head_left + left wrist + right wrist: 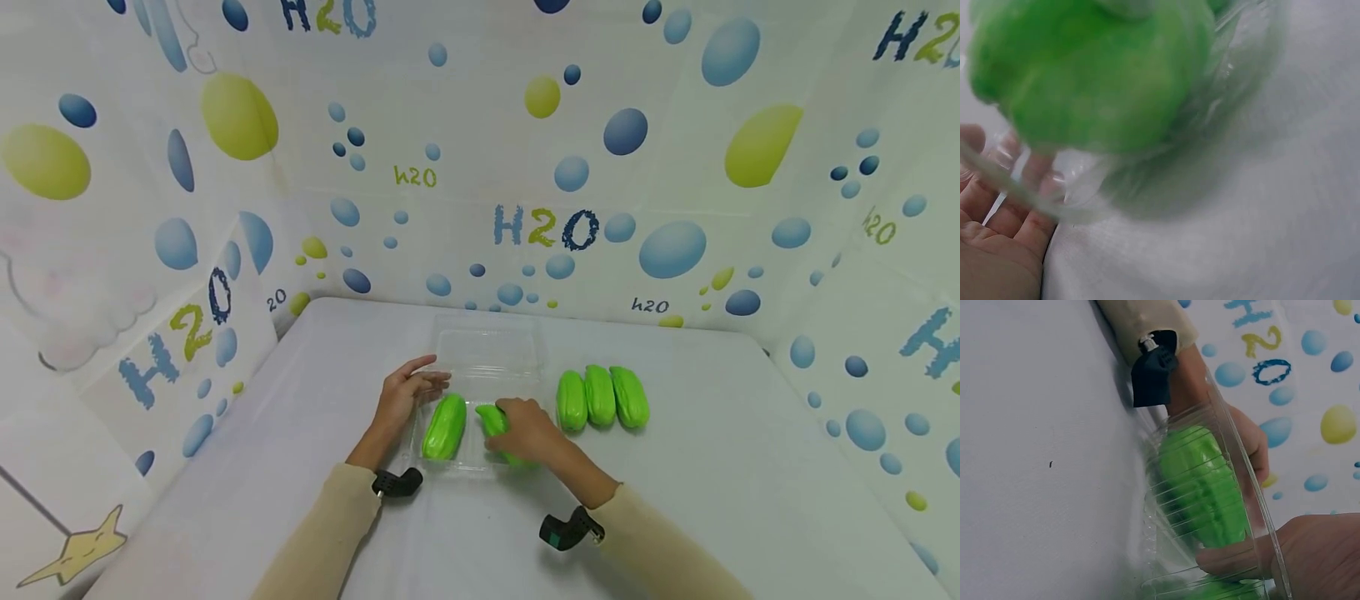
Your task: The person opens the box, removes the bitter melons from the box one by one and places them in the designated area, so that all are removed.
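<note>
The white-covered table gives flat support to everything here. On it stands the clear, ribbed plastic container, its transparent hinged lid laid back behind the base, which leaves the base uncovered from above. To the container's right, three bright-green, glossy, ridged gourds lie side by side, apparently kept close for an easy reach. At the container's left edge is the left hand, fingers spread rather than curled, probably to steady the light plastic. Inside the container's right half, the right hand grips one green gourd between thumb and fingers, seemingly to control its angle; another green gourd lies lengthwise in the container's left half.
</note>
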A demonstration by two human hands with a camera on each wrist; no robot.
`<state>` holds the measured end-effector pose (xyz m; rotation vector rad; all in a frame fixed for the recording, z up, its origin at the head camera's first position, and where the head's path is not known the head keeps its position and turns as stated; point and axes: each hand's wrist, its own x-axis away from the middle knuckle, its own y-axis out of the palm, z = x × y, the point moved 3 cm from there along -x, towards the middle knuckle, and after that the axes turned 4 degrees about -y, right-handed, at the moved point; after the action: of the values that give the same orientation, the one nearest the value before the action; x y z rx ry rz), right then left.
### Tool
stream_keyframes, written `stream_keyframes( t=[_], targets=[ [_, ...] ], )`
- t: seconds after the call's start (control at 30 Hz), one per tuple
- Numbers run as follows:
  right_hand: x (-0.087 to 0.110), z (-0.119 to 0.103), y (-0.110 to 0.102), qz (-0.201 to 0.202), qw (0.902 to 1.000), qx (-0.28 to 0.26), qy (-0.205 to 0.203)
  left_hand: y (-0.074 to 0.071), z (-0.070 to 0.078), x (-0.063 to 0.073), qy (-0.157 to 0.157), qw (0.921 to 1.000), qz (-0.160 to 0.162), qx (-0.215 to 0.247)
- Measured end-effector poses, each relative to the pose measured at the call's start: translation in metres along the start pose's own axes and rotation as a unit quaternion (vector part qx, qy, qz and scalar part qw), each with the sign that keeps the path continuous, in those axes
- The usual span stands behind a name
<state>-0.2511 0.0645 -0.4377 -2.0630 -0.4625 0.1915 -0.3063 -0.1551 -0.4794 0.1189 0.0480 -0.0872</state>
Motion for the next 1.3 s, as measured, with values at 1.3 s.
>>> stream_keyframes(
  t=[1.3],
  targets=[
    [0.0053, -0.0028, -0.0017, 0.058, 0.9947, -0.043, -0.074, -0.0006, 0.0007, 0.0008, -0.003, 1.0, 0.0, -0.001]
  ],
)
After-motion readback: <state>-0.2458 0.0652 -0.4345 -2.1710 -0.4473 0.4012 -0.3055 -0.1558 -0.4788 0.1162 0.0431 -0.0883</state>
